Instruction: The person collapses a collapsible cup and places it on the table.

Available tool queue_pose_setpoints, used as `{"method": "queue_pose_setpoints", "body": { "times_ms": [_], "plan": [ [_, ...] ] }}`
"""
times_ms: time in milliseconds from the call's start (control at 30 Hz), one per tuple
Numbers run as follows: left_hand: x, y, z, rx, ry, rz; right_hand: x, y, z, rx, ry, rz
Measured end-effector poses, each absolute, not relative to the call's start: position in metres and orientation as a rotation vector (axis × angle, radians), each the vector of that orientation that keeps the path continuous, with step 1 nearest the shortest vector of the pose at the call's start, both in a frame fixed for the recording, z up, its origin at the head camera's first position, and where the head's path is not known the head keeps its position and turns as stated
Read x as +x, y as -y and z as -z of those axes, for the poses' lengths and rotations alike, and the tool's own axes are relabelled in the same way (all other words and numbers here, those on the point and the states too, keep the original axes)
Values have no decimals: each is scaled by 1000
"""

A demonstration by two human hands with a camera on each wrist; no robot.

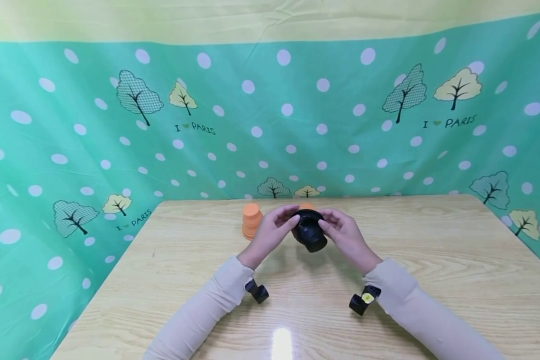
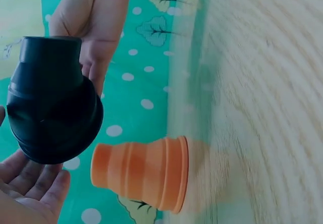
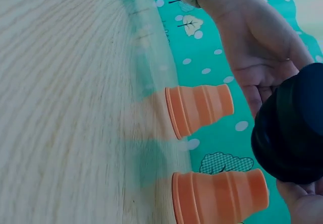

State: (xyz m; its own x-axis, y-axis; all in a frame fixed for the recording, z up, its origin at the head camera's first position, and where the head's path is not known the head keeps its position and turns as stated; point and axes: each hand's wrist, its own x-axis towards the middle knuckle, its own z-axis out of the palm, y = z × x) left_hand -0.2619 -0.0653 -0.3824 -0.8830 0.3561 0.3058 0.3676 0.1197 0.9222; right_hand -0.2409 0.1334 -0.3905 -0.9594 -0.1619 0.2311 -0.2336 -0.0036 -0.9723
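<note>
Both hands hold a black stepped cup above the table, its wide rim toward the far side and its narrow end tilted down toward me. My left hand pinches the rim on the left, thumb on the near side. On the opposite side my right hand grips the same rim between thumb and fingers. The cup's wall looks pushed in or folded in the left wrist view. Behind the hands, an orange stepped cup stands upside down. A second orange cup is mostly hidden by the black one.
The wooden table reaches back to a green dotted curtain. In the right wrist view, both orange cups stand wide end down, side by side. Each wrist carries a small black camera.
</note>
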Motion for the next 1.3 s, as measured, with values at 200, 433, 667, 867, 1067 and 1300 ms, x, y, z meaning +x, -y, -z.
{"method": "queue_pose_setpoints", "body": {
  "times_ms": [200, 433, 667, 867, 1067, 1300],
  "plan": [
    [-259, 62, 380, -778, 2353, 1937, -241, -134, 391, 421, 2093, -2242],
    [-260, 62, 379, -782, 2333, 1878, -242, -133, 393, 404, 2078, -2265],
    [-262, 62, 380, -770, 2324, 1871, -240, -133, 392, 400, 2061, -2323],
    [-262, 64, 380, -758, 2359, 1837, -239, -138, 394, 495, 2098, -2336],
    [-261, 65, 380, -776, 2381, 1793, -238, -138, 392, 517, 2229, -2111],
    [-261, 64, 380, -844, 2401, 1696, -236, -132, 384, 543, 2343, -1860]
  ]
}}
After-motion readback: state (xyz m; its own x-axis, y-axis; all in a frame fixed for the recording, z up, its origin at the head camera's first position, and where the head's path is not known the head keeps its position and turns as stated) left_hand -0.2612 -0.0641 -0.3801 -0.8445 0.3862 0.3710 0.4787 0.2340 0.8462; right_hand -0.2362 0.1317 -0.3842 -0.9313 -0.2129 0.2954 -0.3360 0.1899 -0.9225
